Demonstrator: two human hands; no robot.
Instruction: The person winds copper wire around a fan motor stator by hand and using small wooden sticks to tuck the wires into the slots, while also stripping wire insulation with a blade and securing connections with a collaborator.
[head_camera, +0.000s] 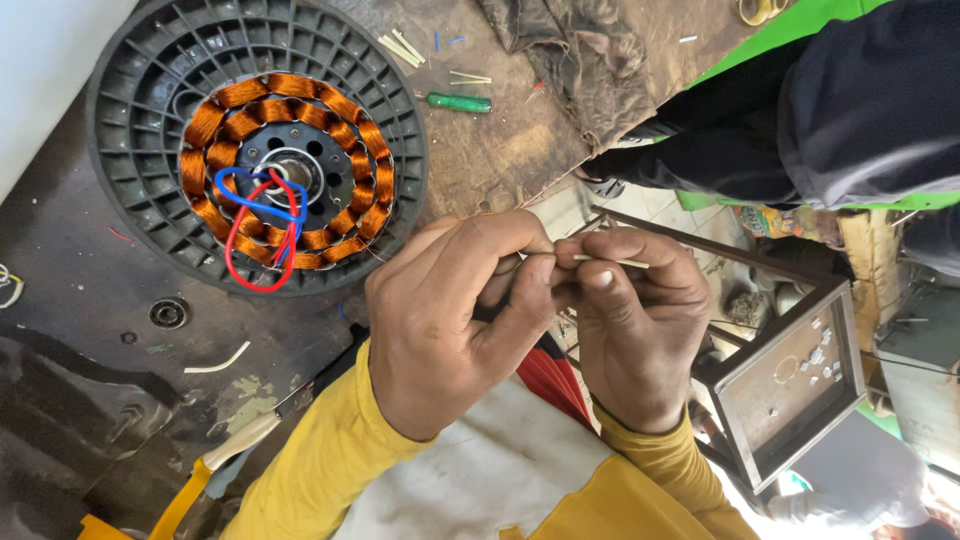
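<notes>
Copper coils are lying far left on the table; left hand and right hand fingers are pinching 1 thin stick.

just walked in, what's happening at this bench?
A person in yellow sleeves pinches a thin pale sleeve piece between the left hand and right hand, fingertips meeting just off the bench edge. On the dark workbench lies a fan motor stator with copper windings and red and blue leads, untouched. A green-handled screwdriver lies beyond it.
</notes>
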